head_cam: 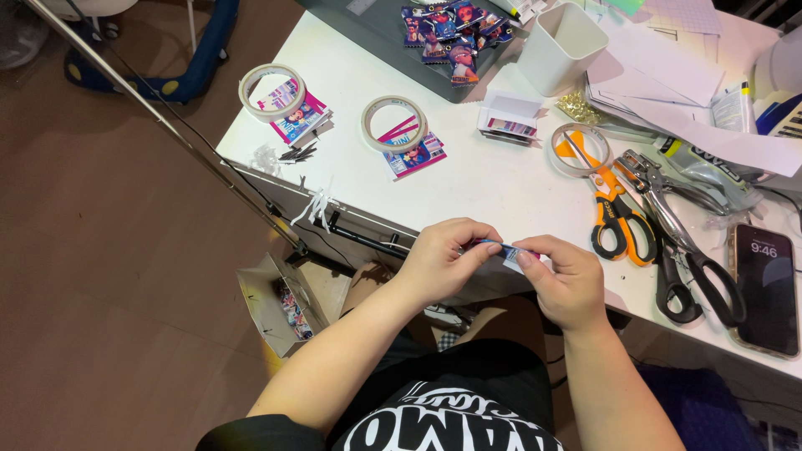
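Note:
My left hand [443, 257] and my right hand [566, 280] meet over the near edge of the white table [493, 179]. Together they pinch a small colourful packet [508, 251], mostly hidden by my fingers. The left fingers grip its left end and the right thumb and fingers grip its right end. Orange-handled scissors [616, 209] lie just right of my hands.
Two tape rolls [271, 90] [393, 123] rest on colourful packets. A clear tape ring [573, 148], a small open box [508, 113], a white cup [562, 48], black scissors [693, 267], a phone [763, 286], papers [668, 75] and a packet pile [451, 32] lie around. An open carton [280, 305] sits on the floor.

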